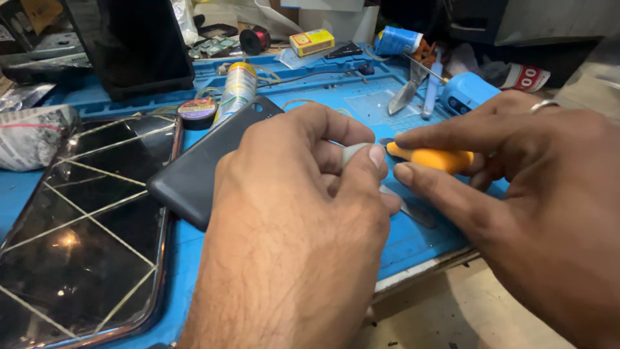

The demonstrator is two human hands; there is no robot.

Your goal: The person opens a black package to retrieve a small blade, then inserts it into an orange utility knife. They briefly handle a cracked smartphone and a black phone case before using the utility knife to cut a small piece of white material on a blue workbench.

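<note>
My left hand (294, 220) is closed around a small grey piece (354, 152) pinched between thumb and fingers, and it rests over the lower end of a dark grey phone back cover (194, 171) lying on the blue work mat (400, 242). My right hand (536, 194), with a ring on one finger, grips an orange-handled tool (429, 158) whose tip meets the grey piece at my left thumb. A thin metal blade (413, 210) pokes out below my left fingers.
A large dark glass panel with taped lines (84, 226) lies at the left. At the back stand a black screen (132, 45), a spray can (237, 87), a tape roll (197, 110), tweezers (410, 90), a blue device (466, 92) and a yellow box (311, 42). The table edge (426, 268) runs under my hands.
</note>
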